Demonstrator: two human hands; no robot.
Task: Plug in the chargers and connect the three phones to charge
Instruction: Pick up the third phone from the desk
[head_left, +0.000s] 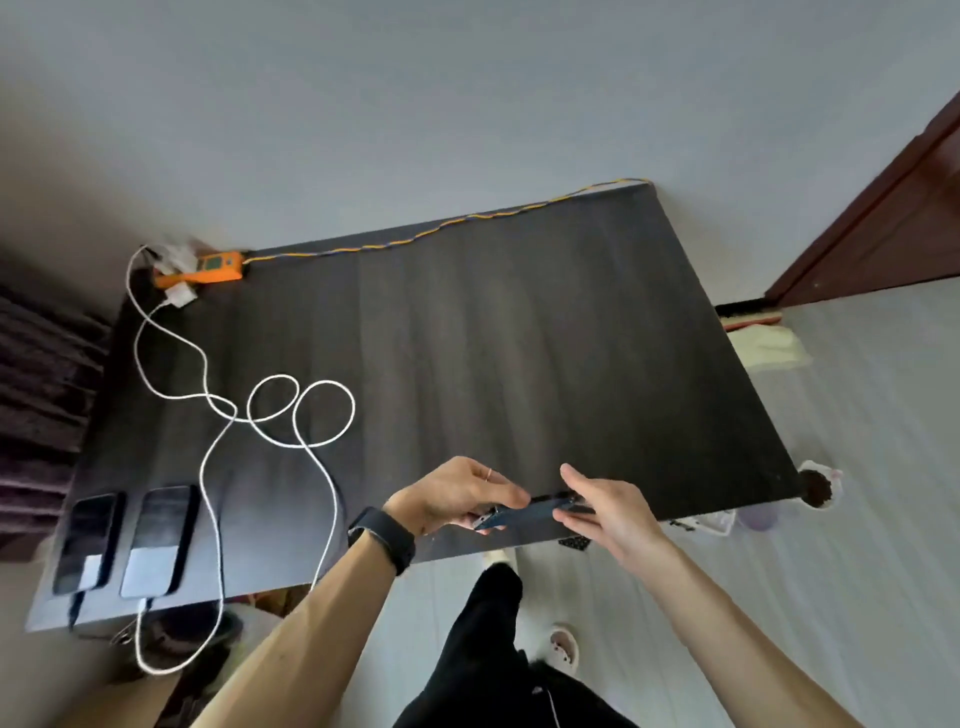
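Note:
A dark blue phone (524, 514) is held edge-on above the front edge of the dark table (519, 338). My left hand (457, 493) grips its left end, and my right hand (608, 509) holds its right end. Two more phones lie flat at the table's front left: one (85, 543) with a dark cable at its bottom end, the other (158, 540) with a white cable (218, 467) at its bottom end. An orange power strip (208, 269) sits at the back left corner with white chargers (179, 297) plugged in.
White cables loop across the left half of the table. A braided yellow and blue cord (441, 226) runs along the back edge. A brown door frame (883, 208) stands at right. Small pots (818, 483) and a cloth (769, 348) lie on the floor.

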